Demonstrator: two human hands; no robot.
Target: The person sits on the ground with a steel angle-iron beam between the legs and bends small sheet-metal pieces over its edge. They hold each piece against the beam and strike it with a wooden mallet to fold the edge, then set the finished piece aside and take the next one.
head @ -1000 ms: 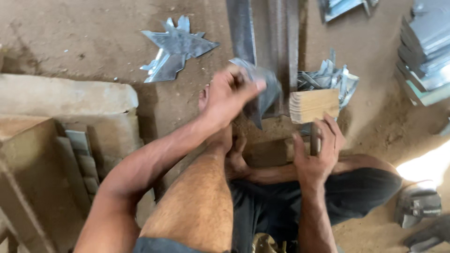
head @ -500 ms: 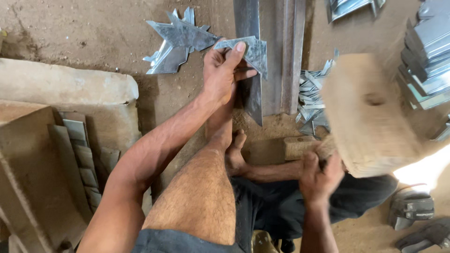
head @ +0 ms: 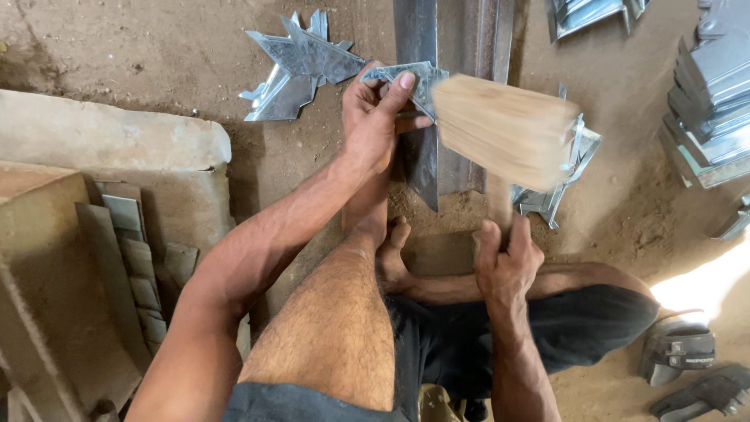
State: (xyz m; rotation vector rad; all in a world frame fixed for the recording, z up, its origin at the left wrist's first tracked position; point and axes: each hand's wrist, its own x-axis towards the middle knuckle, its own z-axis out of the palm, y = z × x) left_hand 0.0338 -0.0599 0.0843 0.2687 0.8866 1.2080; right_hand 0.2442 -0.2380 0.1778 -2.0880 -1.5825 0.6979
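Observation:
My left hand (head: 376,119) presses a small folded sheet-metal piece (head: 416,80) against the upright steel angle bar (head: 426,94) that lies along the dirt floor. My right hand (head: 508,264) grips the handle of a wooden mallet (head: 506,129), whose blurred square head hangs just right of the metal piece, over the bar. My bare leg and foot reach forward between the two arms.
A pile of cut metal pieces (head: 301,66) lies on the floor beyond my left hand, more pieces (head: 558,184) right of the bar. Stacked metal parts (head: 715,101) stand far right. A concrete block (head: 109,137) and rusty bin (head: 55,297) are left. Sandals (head: 687,359) lie lower right.
The mallet was raised high toward the camera and has swung down toward the metal piece. My left hand has kept the piece on the bar, shifting it slightly.

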